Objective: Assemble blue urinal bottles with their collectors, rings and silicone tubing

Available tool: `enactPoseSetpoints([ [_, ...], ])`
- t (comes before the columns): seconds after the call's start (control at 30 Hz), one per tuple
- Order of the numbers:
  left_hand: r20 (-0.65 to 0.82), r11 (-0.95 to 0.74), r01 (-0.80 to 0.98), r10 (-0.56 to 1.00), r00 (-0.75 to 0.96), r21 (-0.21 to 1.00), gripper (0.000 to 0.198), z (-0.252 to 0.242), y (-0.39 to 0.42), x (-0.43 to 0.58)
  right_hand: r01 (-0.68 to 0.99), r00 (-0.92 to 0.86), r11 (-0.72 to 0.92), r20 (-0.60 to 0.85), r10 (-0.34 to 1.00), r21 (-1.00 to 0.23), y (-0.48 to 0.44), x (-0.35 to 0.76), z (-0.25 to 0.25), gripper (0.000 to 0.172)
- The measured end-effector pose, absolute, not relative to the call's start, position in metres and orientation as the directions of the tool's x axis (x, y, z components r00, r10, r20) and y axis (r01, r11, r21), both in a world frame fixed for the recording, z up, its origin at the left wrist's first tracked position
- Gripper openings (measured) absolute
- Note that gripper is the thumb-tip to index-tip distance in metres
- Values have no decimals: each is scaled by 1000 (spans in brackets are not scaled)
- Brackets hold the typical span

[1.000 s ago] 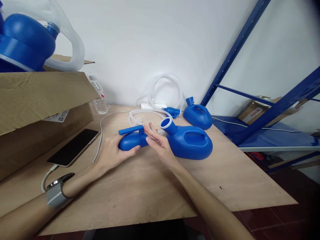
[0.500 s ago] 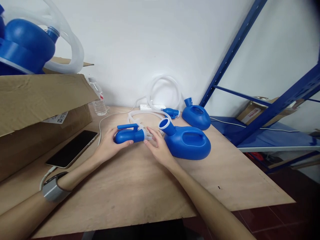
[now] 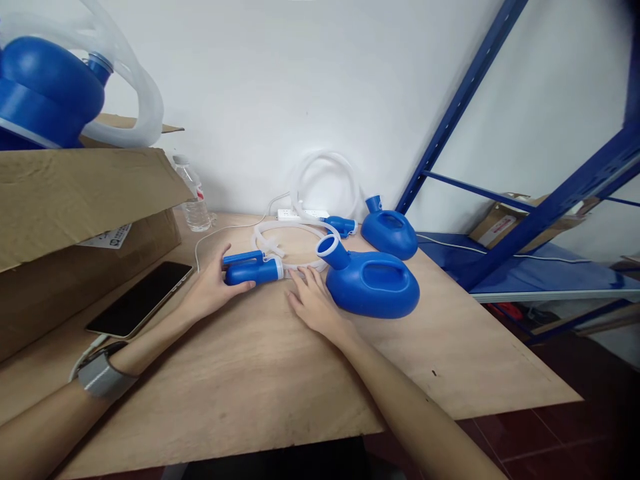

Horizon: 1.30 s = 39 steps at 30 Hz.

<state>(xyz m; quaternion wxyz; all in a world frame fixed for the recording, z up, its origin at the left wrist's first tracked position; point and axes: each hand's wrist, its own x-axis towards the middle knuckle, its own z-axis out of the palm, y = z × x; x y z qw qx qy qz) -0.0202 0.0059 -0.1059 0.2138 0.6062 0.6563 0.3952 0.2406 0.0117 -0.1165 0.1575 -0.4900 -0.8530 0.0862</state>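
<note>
My left hand (image 3: 209, 288) is closed round the rear end of a small blue handled urinal head (image 3: 255, 272), thumb in front and fingers behind. It lies on its side, with a white ring at its right end. My right hand (image 3: 315, 300) rests on the table just right of that ring, fingers stretched out and laid over a clear plastic tube (image 3: 290, 227). The tube lies in a loop behind both hands. Close to my right hand stands a large blue urinal bottle (image 3: 373, 283) with an angled, open neck and a grip hole.
A second blue urinal bottle (image 3: 389, 233) and another urinal head (image 3: 341, 225) stand behind, near a power strip (image 3: 303, 215). On the left are a phone (image 3: 140, 299), a water bottle (image 3: 193, 193) and a cardboard box (image 3: 85, 200). Blue shelving (image 3: 540, 267) stands right.
My right hand has come away from the white ring and lowered onto the tube and table, fingers spreading. My left hand has shifted slightly left with the urinal head.
</note>
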Motion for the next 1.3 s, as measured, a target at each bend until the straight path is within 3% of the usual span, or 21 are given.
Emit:
enactPoseSetpoints([
  [0.33, 453, -46, 837, 856, -248, 546, 123, -101, 6, -29, 786, -454, 535, 299, 839, -310, 20, 243, -129, 59],
  [0.53, 476, -49, 900, 860, -183, 434, 85, -98, 1, -27, 765, -480, 579, 349, 805, -284, 19, 246, -128, 34],
  [0.67, 467, -57, 908, 870, -158, 415, 70, -96, 1, -27, 738, -495, 602, 363, 790, -305, 18, 248, -126, 31],
  [0.83, 510, -122, 886, 849, -140, 447, 58, -98, 2, -26, 747, -489, 587, 339, 804, -312, 17, 247, -125, 38],
  [0.97, 550, -216, 895, 835, -38, 389, 40, -104, 2, -27, 756, -489, 570, 301, 819, -323, 18, 246, -124, 49],
  [1.3, 568, -426, 859, 797, 208, 284, 16, -106, 0, -24, 752, -475, 560, 304, 826, -346, 15, 244, -122, 59],
])
